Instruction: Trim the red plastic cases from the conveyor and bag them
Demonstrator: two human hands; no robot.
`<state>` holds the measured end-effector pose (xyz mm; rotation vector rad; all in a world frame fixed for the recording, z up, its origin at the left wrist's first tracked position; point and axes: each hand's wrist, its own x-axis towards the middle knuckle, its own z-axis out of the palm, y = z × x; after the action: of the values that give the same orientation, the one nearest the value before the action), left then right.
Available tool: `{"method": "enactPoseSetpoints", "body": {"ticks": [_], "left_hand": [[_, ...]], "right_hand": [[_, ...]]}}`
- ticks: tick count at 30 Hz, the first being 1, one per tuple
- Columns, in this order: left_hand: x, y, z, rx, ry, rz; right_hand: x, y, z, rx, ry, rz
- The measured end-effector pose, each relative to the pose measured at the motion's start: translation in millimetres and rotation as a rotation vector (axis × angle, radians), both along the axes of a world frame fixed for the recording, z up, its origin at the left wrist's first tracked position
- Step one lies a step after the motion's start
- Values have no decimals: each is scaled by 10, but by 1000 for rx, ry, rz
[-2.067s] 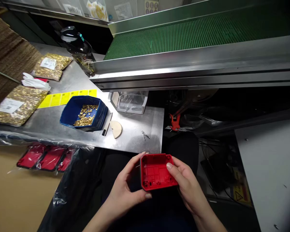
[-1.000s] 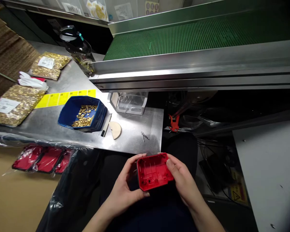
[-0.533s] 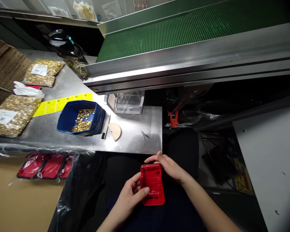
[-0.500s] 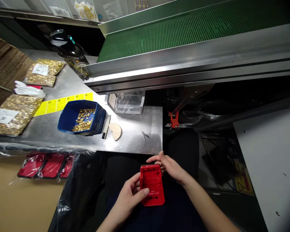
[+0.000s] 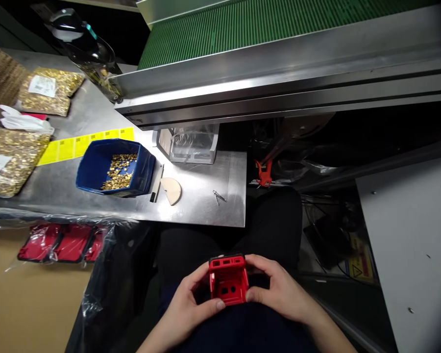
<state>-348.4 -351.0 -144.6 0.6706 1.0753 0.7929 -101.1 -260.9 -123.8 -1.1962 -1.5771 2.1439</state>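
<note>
A red plastic housing (image 5: 231, 284) with a black outer edge is held over my lap, its open side facing me and its slotted end tilted up. My left hand (image 5: 196, 296) grips its left side, thumb on the lower left corner. On the right side my right hand (image 5: 275, 289) holds it too, with the thumb at the lower right edge and the fingers behind. The fingertips behind the housing are hidden.
A blue bin (image 5: 115, 169) of small brass parts stands on the metal table (image 5: 228, 171), near a wooden disc (image 5: 171, 191) and small metal pins (image 5: 219, 197). Beyond are a clear tray (image 5: 193, 147) and a green conveyor (image 5: 242, 29). Bagged red housings (image 5: 71, 242) lie left.
My right hand has closed onto the housing's right side. The housing has tipped, so its slotted end shows more. The view has shifted, and the table items appear higher and further left.
</note>
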Motion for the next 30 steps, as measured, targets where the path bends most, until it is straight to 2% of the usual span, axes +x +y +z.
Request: {"method": "enactPoseSetpoints", "body": {"ticks": [9,17,20,23,25,30], "left_hand": [[-63,1,20,94,28,-66],[2,37,48,84,-41,-45],[6,75,4,68,-48,-73],[1,128,-75,44,-1,-120],[2,148,-144,8,33,-107],[25,120,-314,-158,-171,-35]], "right_hand": [[-21,75,86,-30,2,34],[-48,42,113,-80,21,26],[-55,4,42,-130,51,25],[-50,-11,-97,-196,63,11],[-45,-4,-196,-232,52,13],[-64,1,-394,-298,65,-21]]}}
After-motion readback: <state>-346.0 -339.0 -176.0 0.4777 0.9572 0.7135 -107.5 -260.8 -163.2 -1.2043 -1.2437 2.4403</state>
